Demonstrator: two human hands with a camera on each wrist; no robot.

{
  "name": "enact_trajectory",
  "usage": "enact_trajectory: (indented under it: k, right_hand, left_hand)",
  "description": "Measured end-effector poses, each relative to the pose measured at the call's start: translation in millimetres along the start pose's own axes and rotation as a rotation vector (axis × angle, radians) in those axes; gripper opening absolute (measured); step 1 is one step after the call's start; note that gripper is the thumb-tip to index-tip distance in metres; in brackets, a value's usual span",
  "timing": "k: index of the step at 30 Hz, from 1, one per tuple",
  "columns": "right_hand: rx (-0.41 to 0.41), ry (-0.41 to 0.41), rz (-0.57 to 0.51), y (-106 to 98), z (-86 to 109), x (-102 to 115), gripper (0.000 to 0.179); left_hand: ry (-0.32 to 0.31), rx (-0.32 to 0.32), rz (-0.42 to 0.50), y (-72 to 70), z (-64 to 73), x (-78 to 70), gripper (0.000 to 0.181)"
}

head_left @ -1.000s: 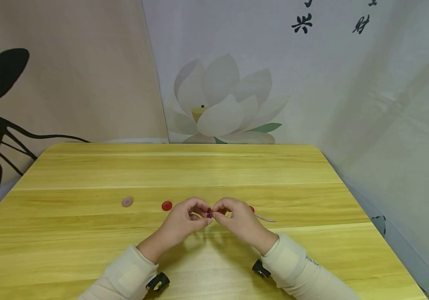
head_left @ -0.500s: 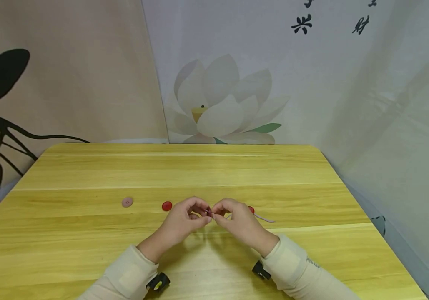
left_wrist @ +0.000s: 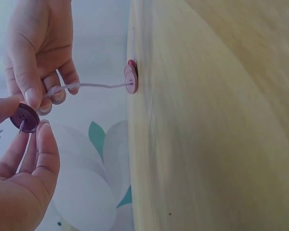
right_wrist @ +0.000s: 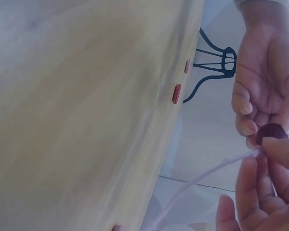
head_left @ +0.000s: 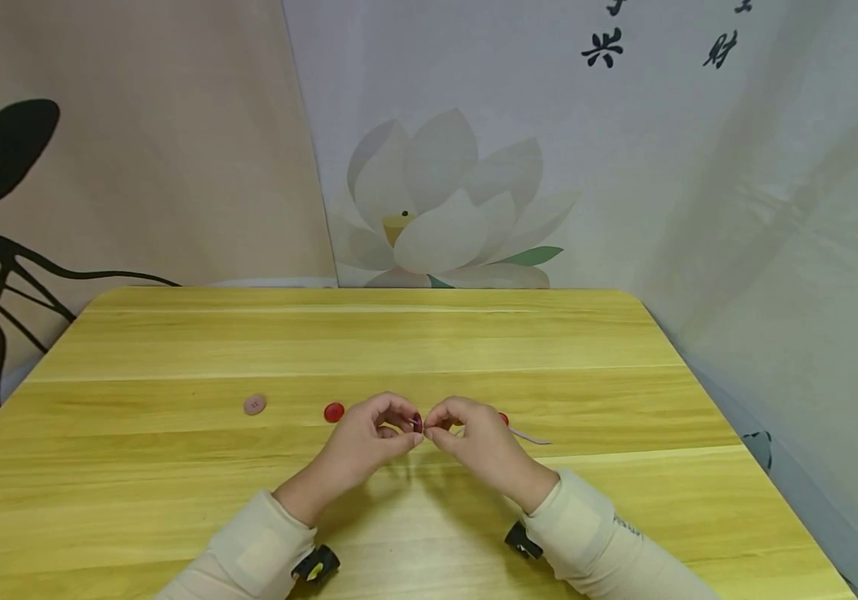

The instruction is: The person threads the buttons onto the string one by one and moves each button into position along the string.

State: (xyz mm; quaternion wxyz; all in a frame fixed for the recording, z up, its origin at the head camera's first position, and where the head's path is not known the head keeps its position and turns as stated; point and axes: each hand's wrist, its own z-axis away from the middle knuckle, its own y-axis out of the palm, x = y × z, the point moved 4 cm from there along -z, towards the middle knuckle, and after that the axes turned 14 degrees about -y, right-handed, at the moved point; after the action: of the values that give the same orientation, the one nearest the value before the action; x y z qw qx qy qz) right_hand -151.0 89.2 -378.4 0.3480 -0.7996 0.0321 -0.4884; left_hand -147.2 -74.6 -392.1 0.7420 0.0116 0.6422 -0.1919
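Observation:
My left hand pinches a dark purple button by its edge, above the table. In the left wrist view a short end of pale lilac string sticks out of a hole on the button's face. Close against the button's other side, my right hand pinches that string. From there the string runs down to a pink button threaded on it, with a red button right behind. In the head view my right hand partly hides these, and the string's tail lies on the table.
On the wooden table, a red button lies just left of my left hand. Farther left lies a dusty pink button. A printed cloth backdrop stands behind the table.
The dark button has shifted very slightly left, and a small gap shows between it and my right fingertips. The string end on its left side shows more clearly. Table buttons stay put.

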Motion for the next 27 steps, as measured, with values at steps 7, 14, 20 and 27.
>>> enact_trajectory:
  k: [7,14,20,27]
  right_hand:
    - [-0.008,0.007,0.007,-0.4,-0.5,-1.0,0.006]
    - [-0.013,-0.002,0.017,-0.5,-1.1,-0.2,0.004]
    - [-0.019,-0.015,0.012,-0.2,-1.1,0.2,0.005]
    - [-0.021,-0.012,0.019,-0.4,-1.0,-0.7,0.006]
  left_hand:
    - [-0.018,-0.001,0.013,-0.3,0.4,-0.5,0.024]
    - [-0.020,0.014,0.020,0.5,0.2,-0.6,0.022]
    - [-0.021,0.022,0.022,1.3,-0.2,-0.6,0.021]
    - [-0.018,0.009,0.002,1.8,-0.3,-1.3,0.021]
